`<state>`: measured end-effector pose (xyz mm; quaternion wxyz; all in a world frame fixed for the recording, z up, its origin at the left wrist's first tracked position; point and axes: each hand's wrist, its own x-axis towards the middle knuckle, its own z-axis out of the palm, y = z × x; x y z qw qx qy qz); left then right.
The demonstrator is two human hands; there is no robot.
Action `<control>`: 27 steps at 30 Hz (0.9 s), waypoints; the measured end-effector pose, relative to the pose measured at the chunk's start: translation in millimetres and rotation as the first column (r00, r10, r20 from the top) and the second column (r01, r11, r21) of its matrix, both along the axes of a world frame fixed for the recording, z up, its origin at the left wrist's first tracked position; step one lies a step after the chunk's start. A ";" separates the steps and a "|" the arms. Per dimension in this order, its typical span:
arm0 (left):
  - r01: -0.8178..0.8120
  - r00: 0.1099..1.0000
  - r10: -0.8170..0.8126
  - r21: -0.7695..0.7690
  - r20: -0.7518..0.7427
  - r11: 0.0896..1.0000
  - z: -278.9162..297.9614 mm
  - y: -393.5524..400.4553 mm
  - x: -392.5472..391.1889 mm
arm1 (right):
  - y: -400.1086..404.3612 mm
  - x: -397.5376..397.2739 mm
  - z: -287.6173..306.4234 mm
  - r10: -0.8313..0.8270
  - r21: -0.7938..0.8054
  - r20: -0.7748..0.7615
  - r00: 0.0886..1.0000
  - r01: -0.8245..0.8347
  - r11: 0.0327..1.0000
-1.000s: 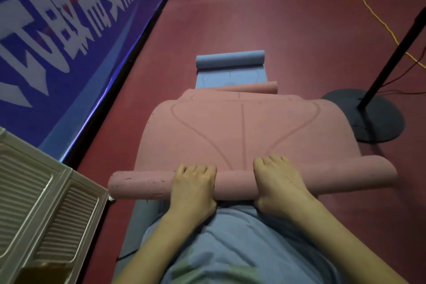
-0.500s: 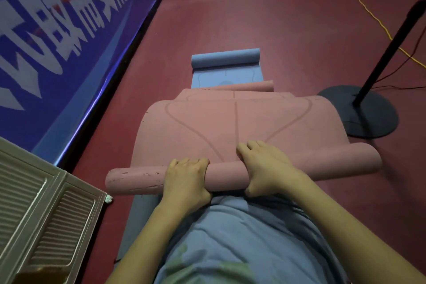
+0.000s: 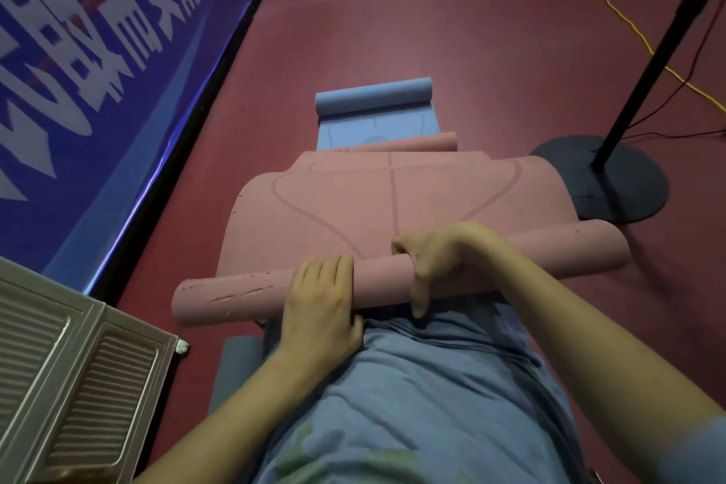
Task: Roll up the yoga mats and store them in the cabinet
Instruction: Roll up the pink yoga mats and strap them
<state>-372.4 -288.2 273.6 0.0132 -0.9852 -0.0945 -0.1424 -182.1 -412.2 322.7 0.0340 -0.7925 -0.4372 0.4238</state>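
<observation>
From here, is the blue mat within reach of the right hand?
Probably not: the right hand grips the pink mat, whose unrolled stretch lies between it and the blue mat.

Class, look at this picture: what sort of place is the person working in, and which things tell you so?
Probably a gym or sports hall: a red sports-type floor, a blue banner along the wall, and yoga mats, pink and blue.

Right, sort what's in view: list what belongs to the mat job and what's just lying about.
Job:
pink mat, half rolled
left hand and right hand on its roll
blue mat beyond
louvred cabinet door

Lying about:
fan stand
yellow cable
blue banner
</observation>
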 end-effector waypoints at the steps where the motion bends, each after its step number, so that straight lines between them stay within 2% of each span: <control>1: 0.009 1.000 -0.009 0.029 -0.005 1.000 -4.6 -1.8 -2.5 | -0.3 -0.5 -0.5 -0.006 0.009 -0.003 1.000 0.006 1.000; 9: -0.009 0.997 0.017 0.120 -0.070 0.993 -12.0 2.6 4.6 | -4.5 -3.3 -9.8 -0.071 0.128 0.053 0.996 0.064 0.990; 14: 0.031 0.986 -0.012 0.115 -0.167 0.993 -0.2 23.1 22.9 | -15.2 -0.5 -2.2 -0.225 0.346 0.038 0.974 0.198 0.917; 18: 0.065 0.955 -0.028 0.114 -0.296 0.991 6.1 29.9 30.7 | -29.1 -10.9 -0.8 -0.276 0.443 0.180 0.944 0.172 0.880; 23: 0.049 0.913 -0.022 0.055 -0.406 0.997 25.4 30.5 45.6 | -38.4 -12.3 -10.3 -0.258 0.448 0.344 0.903 0.083 0.890; 25: 0.043 0.878 -0.037 0.003 -0.478 0.999 33.8 37.4 54.1 | -43.5 -21.1 -15.8 -0.261 0.437 0.447 0.855 0.045 0.898; 27: 0.026 0.830 -0.070 -0.087 -0.554 0.996 41.4 45.8 62.3 | -48.4 -37.5 -25.3 -0.272 0.449 0.582 0.766 -0.024 0.893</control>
